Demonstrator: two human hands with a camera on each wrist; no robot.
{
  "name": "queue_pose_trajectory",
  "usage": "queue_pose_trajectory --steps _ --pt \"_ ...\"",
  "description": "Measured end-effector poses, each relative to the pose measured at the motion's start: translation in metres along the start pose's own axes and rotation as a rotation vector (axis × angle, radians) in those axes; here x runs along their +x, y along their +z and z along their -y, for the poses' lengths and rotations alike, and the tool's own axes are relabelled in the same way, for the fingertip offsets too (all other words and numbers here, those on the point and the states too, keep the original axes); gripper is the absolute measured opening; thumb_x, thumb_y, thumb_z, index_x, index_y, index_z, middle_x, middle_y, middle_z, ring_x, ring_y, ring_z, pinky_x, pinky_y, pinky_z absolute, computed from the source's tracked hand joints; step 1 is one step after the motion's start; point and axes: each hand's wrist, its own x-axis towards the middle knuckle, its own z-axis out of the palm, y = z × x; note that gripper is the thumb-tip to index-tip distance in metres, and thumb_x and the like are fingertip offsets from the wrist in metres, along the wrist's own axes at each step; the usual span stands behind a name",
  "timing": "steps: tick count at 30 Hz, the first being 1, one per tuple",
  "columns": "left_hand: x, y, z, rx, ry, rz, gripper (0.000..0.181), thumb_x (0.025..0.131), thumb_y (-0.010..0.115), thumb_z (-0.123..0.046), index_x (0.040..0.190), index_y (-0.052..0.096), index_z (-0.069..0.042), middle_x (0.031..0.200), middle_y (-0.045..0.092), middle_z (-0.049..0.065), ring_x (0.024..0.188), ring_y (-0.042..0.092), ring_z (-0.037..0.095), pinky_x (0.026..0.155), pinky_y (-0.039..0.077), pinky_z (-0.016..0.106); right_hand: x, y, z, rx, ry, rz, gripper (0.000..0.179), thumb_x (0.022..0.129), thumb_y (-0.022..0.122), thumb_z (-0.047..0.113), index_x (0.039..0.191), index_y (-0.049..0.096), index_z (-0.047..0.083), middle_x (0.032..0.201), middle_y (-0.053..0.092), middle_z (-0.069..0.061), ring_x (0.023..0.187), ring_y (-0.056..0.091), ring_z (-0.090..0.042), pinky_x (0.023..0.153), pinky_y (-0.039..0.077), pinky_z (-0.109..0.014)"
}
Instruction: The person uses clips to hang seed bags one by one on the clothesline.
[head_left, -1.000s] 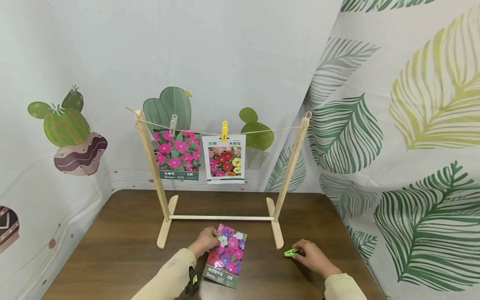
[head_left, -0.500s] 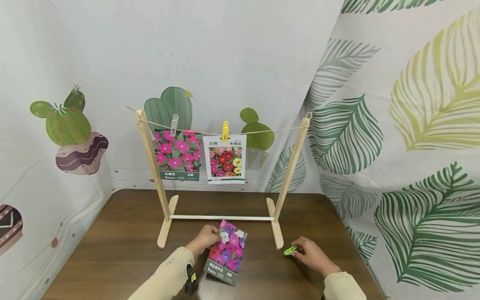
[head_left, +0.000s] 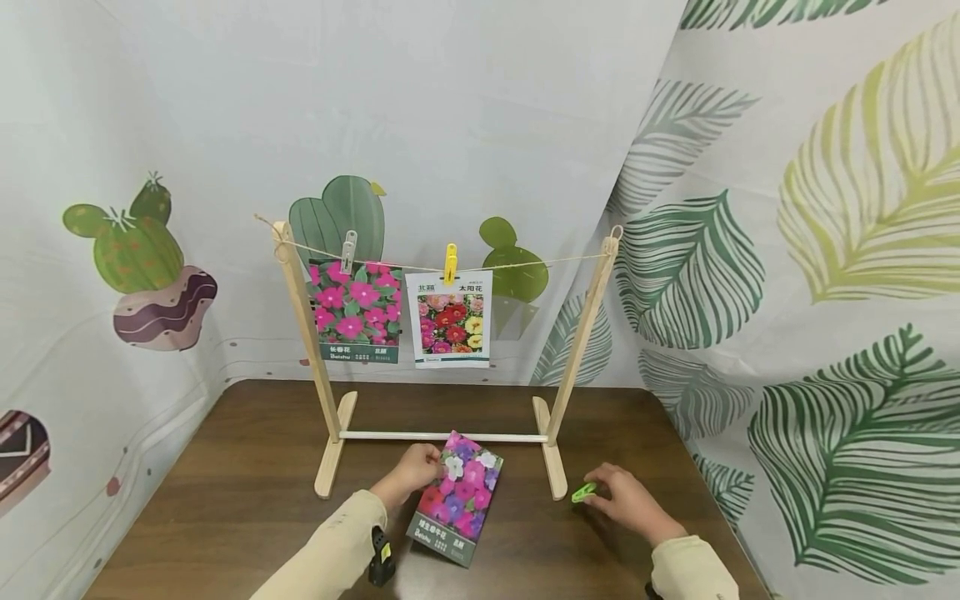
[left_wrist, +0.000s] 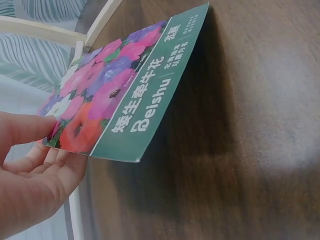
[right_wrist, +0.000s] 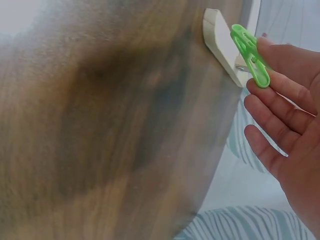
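My left hand (head_left: 415, 472) pinches the left edge of a seed packet (head_left: 463, 495) with pink, purple, red and white flowers. In the left wrist view the thumb lies on the printed face of the packet (left_wrist: 112, 92), and its green lower end is tilted up off the table. To the right, my right hand (head_left: 628, 501) holds a green clothespin (head_left: 583, 492) between thumb and forefinger. The right wrist view shows the clothespin (right_wrist: 251, 55) off the table, the other fingers loosely spread.
A wooden stand (head_left: 309, 333) carries a string (head_left: 558, 262). From it hang a pink-flower packet (head_left: 356, 308) under a grey clothespin (head_left: 348, 250) and a white-bordered packet (head_left: 450, 321) under a yellow clothespin (head_left: 451, 263). A white rod (head_left: 442, 436) joins the stand's feet on the brown table (head_left: 225, 500).
The seed packet in my left hand has risen slightly and shifted toward the stand. My right hand has moved a little up and to the right with the green clothespin, which has turned.
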Motion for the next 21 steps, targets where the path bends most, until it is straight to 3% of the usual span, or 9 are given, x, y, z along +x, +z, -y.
queue_pose_trajectory --steps 11,21 --pt "0.004 -0.002 -0.008 -0.012 0.067 0.009 0.011 0.078 0.066 0.004 0.085 0.058 0.007 0.07 0.053 0.003 0.064 0.049 0.012 0.054 0.043 0.024 0.006 -0.015 0.008 -0.073 0.015 -0.013 0.023 0.075 0.08 0.011 0.092 0.067 0.002 0.087 0.061 0.001 0.079 0.061 -0.025 0.068 0.05 -0.031" --pt "0.003 -0.007 -0.017 0.005 0.123 0.016 0.011 0.079 0.066 0.004 0.086 0.059 0.008 0.068 0.052 0.002 0.063 0.048 0.011 0.054 0.043 0.023 0.012 -0.025 0.013 -0.15 0.0 -0.036 0.023 0.078 0.079 0.013 0.096 0.066 0.006 0.093 0.062 0.0 0.084 0.059 -0.017 0.073 0.051 -0.035"
